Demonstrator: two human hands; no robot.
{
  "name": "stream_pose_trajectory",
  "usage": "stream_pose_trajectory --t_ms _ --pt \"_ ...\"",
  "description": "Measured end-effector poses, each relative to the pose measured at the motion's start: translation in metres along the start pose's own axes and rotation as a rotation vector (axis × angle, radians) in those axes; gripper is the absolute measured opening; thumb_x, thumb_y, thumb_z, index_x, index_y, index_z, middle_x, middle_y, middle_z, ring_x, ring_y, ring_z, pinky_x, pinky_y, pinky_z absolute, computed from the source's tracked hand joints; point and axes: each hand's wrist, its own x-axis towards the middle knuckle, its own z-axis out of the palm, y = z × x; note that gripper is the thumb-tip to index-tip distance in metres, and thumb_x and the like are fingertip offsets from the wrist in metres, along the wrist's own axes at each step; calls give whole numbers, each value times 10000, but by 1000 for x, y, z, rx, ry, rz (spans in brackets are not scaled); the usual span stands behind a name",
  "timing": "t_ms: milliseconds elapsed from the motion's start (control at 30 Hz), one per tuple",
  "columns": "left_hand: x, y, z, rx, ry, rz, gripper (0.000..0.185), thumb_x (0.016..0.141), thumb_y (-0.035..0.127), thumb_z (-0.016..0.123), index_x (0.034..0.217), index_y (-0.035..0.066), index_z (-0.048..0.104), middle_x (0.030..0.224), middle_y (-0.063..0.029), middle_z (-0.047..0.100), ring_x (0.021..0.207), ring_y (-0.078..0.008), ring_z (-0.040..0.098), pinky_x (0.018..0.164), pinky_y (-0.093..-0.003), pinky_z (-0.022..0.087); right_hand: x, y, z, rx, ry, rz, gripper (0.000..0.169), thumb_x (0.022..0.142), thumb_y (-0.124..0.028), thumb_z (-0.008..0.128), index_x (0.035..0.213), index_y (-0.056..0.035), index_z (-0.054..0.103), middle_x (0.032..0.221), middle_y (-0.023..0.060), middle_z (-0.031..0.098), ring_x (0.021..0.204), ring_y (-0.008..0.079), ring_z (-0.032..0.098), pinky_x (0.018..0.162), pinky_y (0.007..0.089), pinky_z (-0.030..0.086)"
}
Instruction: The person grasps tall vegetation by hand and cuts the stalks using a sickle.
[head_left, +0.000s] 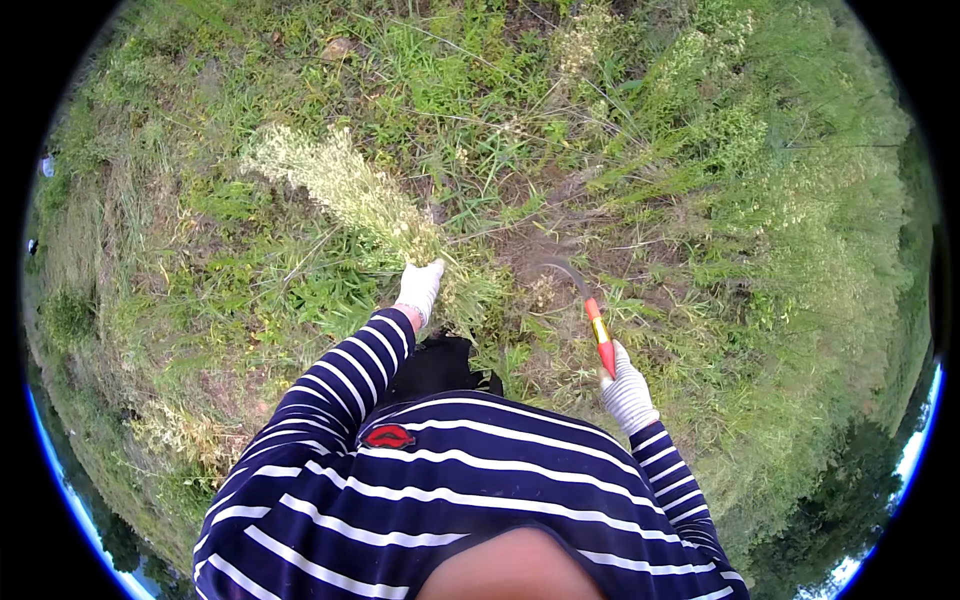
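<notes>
My left hand (421, 288), in a white glove, is shut on a bundle of cut plant stalks with pale, fluffy seed heads (345, 187). The heads fan out to the upper left, and leafy green parts hang by the hand's right side. Off to the right, my right hand (628, 390), also gloved, grips the red and yellow handle of a sickle (600, 337). Its curved metal blade points up and left over brownish ground and touches nothing that I can make out. The fingertips of my left hand are hidden by the glove's back.
Tall green weeds (802, 217) stand thick on the right. Low grass and leafy plants (300, 277) cover the ground ahead and left. Dry stalks lie across the middle. A stone (337, 49) shows at the upper left. Dark trees (832, 495) rise at the lower right rim.
</notes>
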Motion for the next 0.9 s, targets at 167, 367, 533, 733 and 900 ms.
stream_pose_trajectory --t_ms 167,367,533,733,900 --pt "-100 34 120 432 -523 106 537 862 311 625 1144 -105 438 1042 -108 607 905 -170 554 837 -298 431 -40 10 18 909 239 241 641 724 -201 749 1246 -15 426 983 87 575 839 194 546 763 299 464" --pt "-222 -67 223 538 -841 55 476 796 261 687 1120 -51 529 958 -87 617 847 -185 553 771 -306 448 -111 53 84 1138 474 209 813 631 -255 826 1281 -8 403 1166 115 524 1077 195 489 940 317 404" --pt "-274 -118 240 912 -1003 -12 432 772 258 703 1103 16 567 994 -97 620 904 -193 539 818 -338 420 -183 83 115 1208 480 382 821 654 -279 791 1316 -3 391 1117 150 575 990 221 555 885 335 447" --pt "-353 -158 235 998 -1556 -103 961 787 258 707 1458 29 59 1389 -235 340 1269 -270 352 1031 -346 297 -273 96 167 1562 801 697 431 740 -207 705 1064 -51 468 683 54 533 431 123 501 362 270 410" --pt "-405 -153 220 1197 -1898 245 651 877 207 608 1427 111 273 1316 -172 439 1189 -257 458 997 -371 375 -392 139 217 1575 1379 1020 394 767 -178 696 1057 -59 457 729 26 503 451 110 450 360 266 397"
